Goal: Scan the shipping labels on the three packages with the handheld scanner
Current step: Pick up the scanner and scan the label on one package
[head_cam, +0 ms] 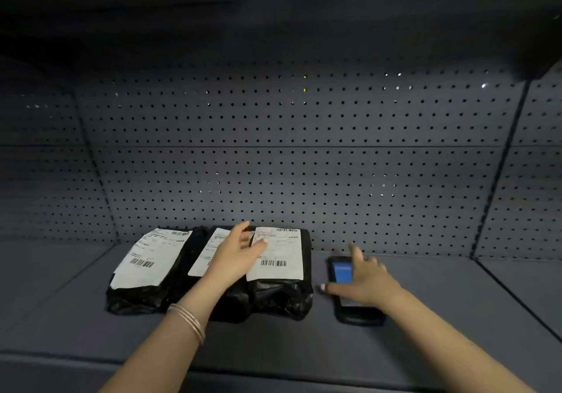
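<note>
Three black plastic packages lie side by side on the grey shelf (273, 347), each with a white shipping label on top: the left package (146, 271), the middle package (206, 255) and the right package (279, 271). My left hand (235, 255) hovers open over the middle package and hides part of its label. To the right of the packages the black handheld scanner (343, 274) lies flat with its blue screen lit. My right hand (362, 280) is spread over the scanner, fingers apart, thumb by its left edge.
A grey perforated back panel (304, 164) rises behind the shelf. Side panels angle in at the left and right. The shelf's front edge (213, 365) runs below my forearms. My left wrist wears thin bangles (188, 322).
</note>
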The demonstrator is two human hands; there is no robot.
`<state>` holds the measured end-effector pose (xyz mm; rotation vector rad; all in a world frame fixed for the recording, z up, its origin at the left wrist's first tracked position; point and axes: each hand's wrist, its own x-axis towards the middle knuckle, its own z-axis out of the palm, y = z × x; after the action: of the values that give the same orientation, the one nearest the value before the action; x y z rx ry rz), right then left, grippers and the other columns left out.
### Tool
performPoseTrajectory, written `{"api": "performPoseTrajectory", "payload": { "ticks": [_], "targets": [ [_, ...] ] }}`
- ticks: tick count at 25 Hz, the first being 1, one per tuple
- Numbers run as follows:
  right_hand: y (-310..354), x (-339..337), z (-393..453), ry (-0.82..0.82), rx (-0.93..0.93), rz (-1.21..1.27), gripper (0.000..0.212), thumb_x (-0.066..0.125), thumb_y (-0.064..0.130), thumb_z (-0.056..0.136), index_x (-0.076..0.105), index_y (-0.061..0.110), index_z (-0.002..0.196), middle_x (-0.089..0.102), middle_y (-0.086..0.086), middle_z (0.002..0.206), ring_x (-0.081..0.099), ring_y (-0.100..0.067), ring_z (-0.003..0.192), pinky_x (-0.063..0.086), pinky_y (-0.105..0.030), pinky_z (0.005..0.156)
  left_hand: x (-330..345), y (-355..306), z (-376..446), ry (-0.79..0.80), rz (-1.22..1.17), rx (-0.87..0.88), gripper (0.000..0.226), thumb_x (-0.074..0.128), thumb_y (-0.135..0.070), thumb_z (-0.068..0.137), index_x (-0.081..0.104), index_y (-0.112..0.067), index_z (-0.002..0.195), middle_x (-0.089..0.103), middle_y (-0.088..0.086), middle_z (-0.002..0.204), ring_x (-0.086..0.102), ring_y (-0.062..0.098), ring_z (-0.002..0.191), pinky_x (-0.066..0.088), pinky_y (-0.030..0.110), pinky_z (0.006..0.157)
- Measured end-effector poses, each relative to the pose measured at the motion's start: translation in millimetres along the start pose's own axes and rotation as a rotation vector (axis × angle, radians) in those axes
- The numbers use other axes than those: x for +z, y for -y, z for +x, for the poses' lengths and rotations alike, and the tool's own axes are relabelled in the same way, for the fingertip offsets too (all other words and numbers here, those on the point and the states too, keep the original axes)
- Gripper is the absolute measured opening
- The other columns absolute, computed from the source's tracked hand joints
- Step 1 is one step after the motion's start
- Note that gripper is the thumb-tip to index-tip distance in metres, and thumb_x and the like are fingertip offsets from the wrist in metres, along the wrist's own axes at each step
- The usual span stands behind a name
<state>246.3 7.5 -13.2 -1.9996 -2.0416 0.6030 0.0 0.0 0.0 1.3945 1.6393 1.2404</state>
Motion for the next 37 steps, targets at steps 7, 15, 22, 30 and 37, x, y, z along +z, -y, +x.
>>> {"api": "performPoseTrajectory", "payload": {
  "ticks": [7,15,22,30,37],
  "targets": [
    [10,16,9,0.015,0.257,-0.174,0.126,0.067,0.065,0.081,-0.010,0.007,0.162,0.027,-0.015,0.162,0.034,-0.034,0.146,0.045,-0.043,0.111,6,-3,28,-0.025,0.321,-0.118,0.037,0.065,-0.041,0.082,0.048,-0.014,0.064,0.056,0.007,0.074,0.054,0.024,0.073,0.036,0.029,0.066],
    [4,19,19,0.023,0.408,-0.093,0.109,0.079,0.065,0.059,0.045,0.010,0.147,0.044,-0.010,0.134,0.053,-0.029,0.124,0.055,-0.035,0.093,10,1,29,-0.026,0.082,0.078,0.020,0.062,-0.030,0.089,0.050,-0.019,0.077,0.045,-0.002,0.059,0.040,0.013,0.056,0.032,0.027,0.056],
    [14,-5,-17,-0.082,0.315,0.084,0.094,0.085,0.047,0.064,0.043,0.001,0.135,0.037,-0.010,0.116,0.063,-0.028,0.108,0.057,-0.034,0.081,-4,-12,19,-0.185,-0.197,0.350,0.011,0.058,-0.027,0.092,0.057,-0.018,0.088,0.061,0.005,0.072,0.055,0.011,0.064,0.045,0.020,0.057],
    [78,-108,-105,-0.066,-0.069,0.295,0.054,0.089,0.051,0.058,0.063,0.014,0.087,0.067,0.009,0.048,0.062,-0.007,0.049,0.044,-0.024,0.054,-24,-36,17,-0.249,-0.175,0.536,0.007,0.056,-0.028,0.093,0.058,-0.021,0.094,0.065,0.006,0.083,0.062,0.016,0.071,0.053,0.033,0.066],
    [110,-140,-155,-0.012,-0.167,0.134,0.061,0.086,0.061,0.050,0.072,0.011,0.083,0.069,0.004,0.059,0.075,-0.022,0.068,0.045,-0.025,0.060,-40,-46,16,-0.334,-0.103,0.586,0.007,0.058,-0.024,0.093,0.054,-0.025,0.087,0.048,-0.009,0.069,0.042,0.001,0.058,0.038,0.012,0.054]
  ]
}}
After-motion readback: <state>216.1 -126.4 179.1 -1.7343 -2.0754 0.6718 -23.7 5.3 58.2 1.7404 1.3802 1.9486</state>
